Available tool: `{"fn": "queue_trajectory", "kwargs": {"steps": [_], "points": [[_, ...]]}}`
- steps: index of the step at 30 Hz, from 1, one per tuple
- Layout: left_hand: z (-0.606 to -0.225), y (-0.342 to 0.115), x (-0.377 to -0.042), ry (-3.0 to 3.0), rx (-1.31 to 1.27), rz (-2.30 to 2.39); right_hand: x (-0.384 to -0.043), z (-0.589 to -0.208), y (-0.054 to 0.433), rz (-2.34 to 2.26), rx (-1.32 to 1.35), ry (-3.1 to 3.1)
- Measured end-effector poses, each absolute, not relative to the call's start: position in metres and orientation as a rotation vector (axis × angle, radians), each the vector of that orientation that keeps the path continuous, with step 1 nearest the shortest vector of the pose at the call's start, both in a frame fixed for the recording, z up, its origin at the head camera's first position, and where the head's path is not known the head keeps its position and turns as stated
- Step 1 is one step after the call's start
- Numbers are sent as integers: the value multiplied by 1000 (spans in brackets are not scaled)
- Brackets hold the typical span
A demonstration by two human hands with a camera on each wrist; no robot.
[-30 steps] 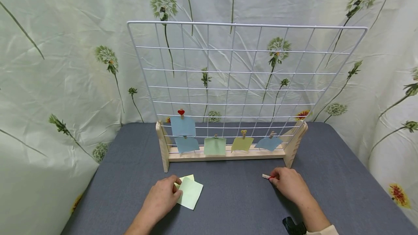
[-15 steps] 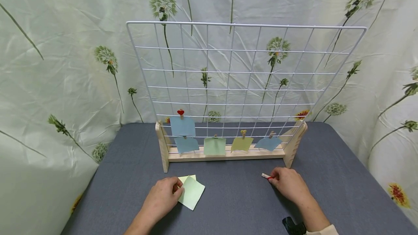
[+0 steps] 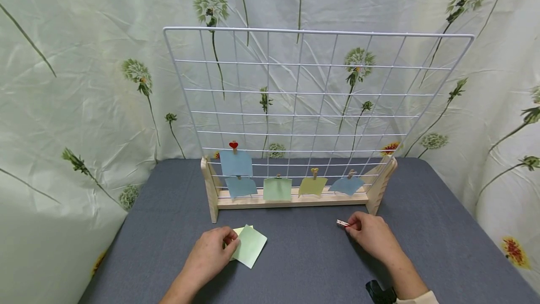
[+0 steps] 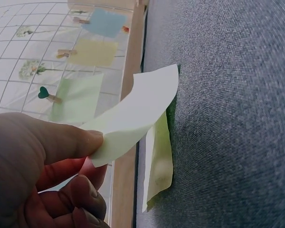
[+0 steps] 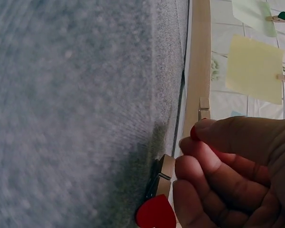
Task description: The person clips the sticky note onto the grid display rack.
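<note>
My left hand [image 3: 213, 249] pinches a pale green paper note [image 3: 251, 247] between thumb and finger. Partly under it, a yellow note [image 3: 238, 230] shows; in the left wrist view this lower note [image 4: 160, 164] is curled on the cloth. My right hand [image 3: 370, 231] pinches a small wooden clothespin [image 3: 341, 223] by its red heart end. A second clothespin with a red heart [image 5: 156, 212] lies below the right fingers in the right wrist view; the hand hides it in the head view.
A white wire grid [image 3: 295, 115] stands on a wooden base [image 3: 291, 203]. Clipped low on it are blue notes [image 3: 236, 163], a green note [image 3: 277, 189] and a yellow note [image 3: 312, 186]. A dark device [image 3: 379, 293] is by the right wrist. Grey cloth [image 3: 295, 266] covers the table.
The right hand has risen slightly and moved a little toward the grid with the clothespin. In the left hand, the green note has shifted a little to the right.
</note>
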State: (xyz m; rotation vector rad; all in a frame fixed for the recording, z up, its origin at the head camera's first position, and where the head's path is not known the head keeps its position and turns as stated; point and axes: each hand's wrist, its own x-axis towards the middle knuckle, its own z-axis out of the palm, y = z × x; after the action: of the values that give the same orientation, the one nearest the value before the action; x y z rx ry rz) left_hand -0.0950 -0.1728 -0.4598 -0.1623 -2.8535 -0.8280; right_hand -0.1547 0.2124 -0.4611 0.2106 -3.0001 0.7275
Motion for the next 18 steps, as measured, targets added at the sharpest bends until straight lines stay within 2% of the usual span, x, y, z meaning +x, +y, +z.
{"fn": "queue_trajectory", "kwargs": {"steps": [18], "points": [[-456, -171, -96, -2833, -156, -897, -153, -458, 211, 772, 240, -2969]]}}
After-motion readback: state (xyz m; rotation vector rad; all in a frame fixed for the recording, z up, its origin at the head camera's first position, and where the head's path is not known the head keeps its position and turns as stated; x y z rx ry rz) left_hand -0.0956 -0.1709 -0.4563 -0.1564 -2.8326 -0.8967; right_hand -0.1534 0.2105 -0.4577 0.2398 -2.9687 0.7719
